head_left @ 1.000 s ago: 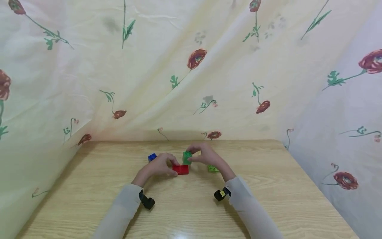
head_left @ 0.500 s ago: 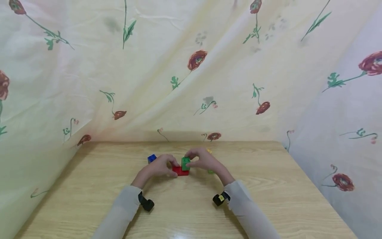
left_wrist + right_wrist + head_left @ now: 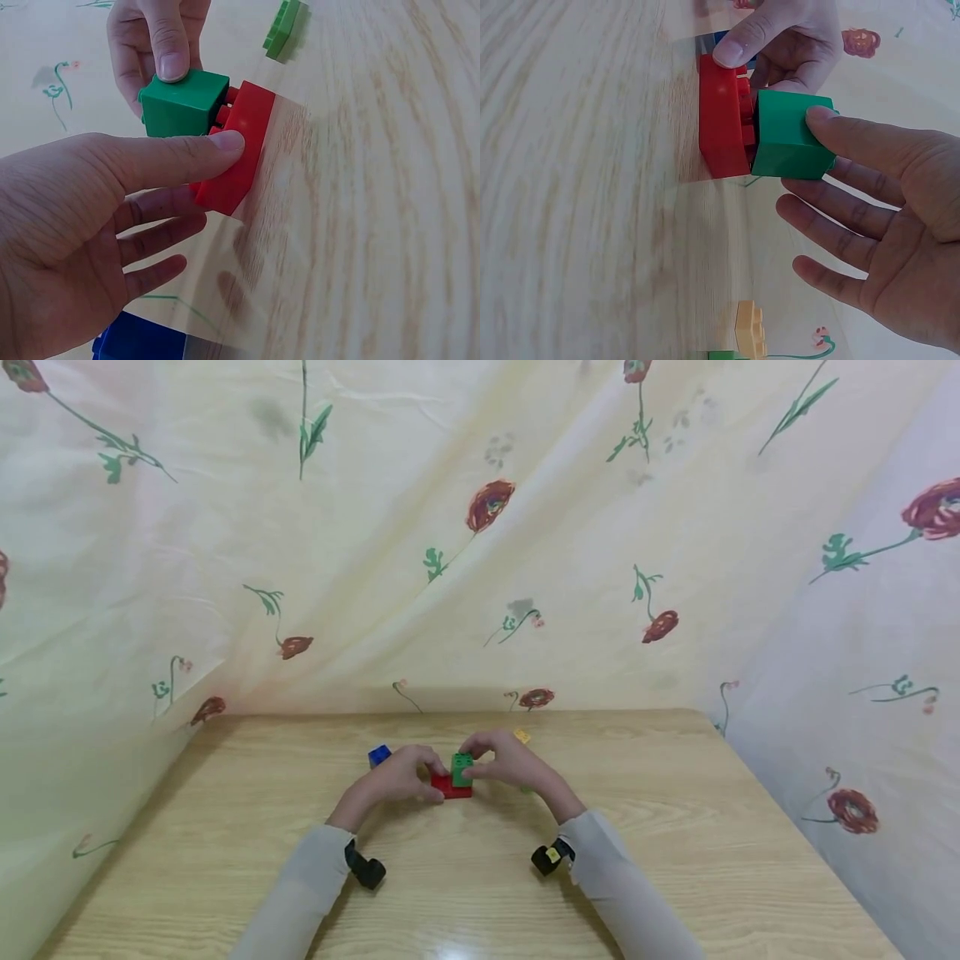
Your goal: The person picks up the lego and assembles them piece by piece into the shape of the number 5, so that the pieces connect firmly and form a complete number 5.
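Note:
My left hand [image 3: 401, 775] pinches the left end of a red toy brick [image 3: 249, 131] between thumb and fingers, down on the wooden table. A green toy brick [image 3: 791, 135] is in my right hand [image 3: 512, 762], thumb on its near face and fingers behind. The green brick sits over the right part of the red one. In the left wrist view red studs still show between the two, and in the right wrist view the green brick looks slightly tilted on them. Beyond my left hand lies a blue brick [image 3: 379, 756].
A yellow brick [image 3: 522, 737] lies on the table [image 3: 465, 877] behind my right hand. Nearby is a light green brick [image 3: 283, 30], mostly hidden by that hand in the head view. A flowered cloth [image 3: 420, 527] hangs along the table's back and sides.
My right hand has brought the green brick down and toward me, from behind the red brick onto its studs. My left hand has stayed holding the red brick.

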A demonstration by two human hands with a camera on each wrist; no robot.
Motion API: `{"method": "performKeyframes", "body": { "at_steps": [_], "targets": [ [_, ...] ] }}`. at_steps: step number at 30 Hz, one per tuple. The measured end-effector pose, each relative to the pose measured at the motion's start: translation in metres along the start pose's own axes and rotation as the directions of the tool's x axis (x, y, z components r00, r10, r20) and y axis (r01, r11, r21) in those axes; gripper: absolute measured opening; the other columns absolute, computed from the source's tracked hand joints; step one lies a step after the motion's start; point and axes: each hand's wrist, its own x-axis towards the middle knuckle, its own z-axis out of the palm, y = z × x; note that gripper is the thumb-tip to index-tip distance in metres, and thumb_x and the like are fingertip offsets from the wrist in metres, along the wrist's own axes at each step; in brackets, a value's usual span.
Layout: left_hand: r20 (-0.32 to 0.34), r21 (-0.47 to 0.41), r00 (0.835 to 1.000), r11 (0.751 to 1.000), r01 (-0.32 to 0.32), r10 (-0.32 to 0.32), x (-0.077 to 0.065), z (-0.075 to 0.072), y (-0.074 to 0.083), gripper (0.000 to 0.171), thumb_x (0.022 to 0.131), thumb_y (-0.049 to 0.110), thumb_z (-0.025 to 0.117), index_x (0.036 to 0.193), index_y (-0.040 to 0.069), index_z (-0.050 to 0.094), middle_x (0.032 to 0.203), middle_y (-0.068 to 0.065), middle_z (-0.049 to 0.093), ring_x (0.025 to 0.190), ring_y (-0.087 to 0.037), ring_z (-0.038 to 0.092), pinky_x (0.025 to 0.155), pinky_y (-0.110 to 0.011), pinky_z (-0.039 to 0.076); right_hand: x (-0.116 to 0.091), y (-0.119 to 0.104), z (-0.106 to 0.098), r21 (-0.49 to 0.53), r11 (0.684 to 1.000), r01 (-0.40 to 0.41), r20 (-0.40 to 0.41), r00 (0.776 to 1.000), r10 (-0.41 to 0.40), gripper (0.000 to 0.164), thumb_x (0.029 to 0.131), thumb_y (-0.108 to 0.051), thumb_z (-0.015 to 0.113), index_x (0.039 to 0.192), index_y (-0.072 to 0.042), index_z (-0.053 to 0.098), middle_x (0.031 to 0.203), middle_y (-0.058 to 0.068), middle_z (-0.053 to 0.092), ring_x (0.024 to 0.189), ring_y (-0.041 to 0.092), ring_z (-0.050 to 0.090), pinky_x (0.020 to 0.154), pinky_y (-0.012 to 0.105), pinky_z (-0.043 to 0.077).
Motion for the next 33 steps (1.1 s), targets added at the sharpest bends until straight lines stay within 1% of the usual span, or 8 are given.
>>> {"method": "performKeyframes", "body": {
  "at_steps": [8, 13, 21, 26, 33],
  "targets": [
    [-0.008, 0.011, 1.000, 1.000, -0.001, 0.001, -0.0002, -0.0015, 0.0005, 0.021, 0.081, 0.014, 0.087, 0.100, 0.013, 0.076, 0.109, 0.001, 0.071, 0.109, -0.019, 0.062, 0.099, -0.046, 0.050, 0.0017, -0.0023, -0.0014, -0.005, 1.000, -0.006, 0.017, 1.000, 0.006, 0.028, 0.090, -0.018, 0.079, 0.116, -0.009, 0.072, 0.110, 0.003, 0.074, 0.107, 0.022, 0.066, 0.101, 0.053, 0.051],
    [-0.014, 0.009, 1.000, 1.000, -0.002, 0.002, -0.0007, -0.0013, 0.0030, 0.021, 0.081, 0.015, 0.087, 0.099, 0.014, 0.077, 0.109, 0.001, 0.071, 0.108, -0.019, 0.062, 0.099, -0.045, 0.051, 0.0019, -0.0026, -0.0009, 0.016, 1.000, 0.001, 0.027, 1.000, -0.001, 0.028, 0.087, -0.017, 0.081, 0.113, -0.010, 0.072, 0.108, 0.003, 0.074, 0.108, 0.023, 0.066, 0.102, 0.053, 0.051],
    [-0.019, 0.005, 1.000, 1.000, 0.000, 0.000, -0.0020, 0.0009, 0.0011, 0.020, 0.081, 0.013, 0.087, 0.099, 0.014, 0.077, 0.109, 0.001, 0.071, 0.106, -0.018, 0.061, 0.095, -0.042, 0.052, 0.0012, -0.0035, 0.0036, 0.028, 1.000, -0.004, 0.020, 1.000, 0.004, 0.027, 0.084, -0.016, 0.084, 0.107, -0.011, 0.070, 0.105, 0.002, 0.073, 0.106, 0.021, 0.066, 0.102, 0.053, 0.050],
    [-0.022, 0.008, 1.000, 1.000, -0.009, 0.009, -0.0021, 0.0013, 0.0002, 0.020, 0.081, 0.013, 0.087, 0.099, 0.013, 0.077, 0.108, 0.000, 0.071, 0.105, -0.018, 0.062, 0.094, -0.043, 0.052, 0.0023, -0.0030, 0.0054, 0.009, 1.000, 0.008, 0.021, 1.000, -0.008, 0.026, 0.084, -0.016, 0.085, 0.104, -0.012, 0.070, 0.104, 0.001, 0.073, 0.104, 0.019, 0.067, 0.102, 0.051, 0.050],
    [-0.021, 0.013, 0.999, 1.000, -0.024, 0.025, -0.0020, 0.0009, 0.0023, 0.021, 0.081, 0.013, 0.086, 0.100, 0.012, 0.077, 0.107, 0.000, 0.071, 0.105, -0.019, 0.062, 0.095, -0.044, 0.052, 0.0012, -0.0054, 0.0048, 0.010, 1.000, 0.006, 0.007, 1.000, -0.006, 0.023, 0.083, -0.013, 0.085, 0.100, -0.012, 0.070, 0.103, 0.001, 0.073, 0.103, 0.019, 0.066, 0.100, 0.053, 0.051]
  ]
}}
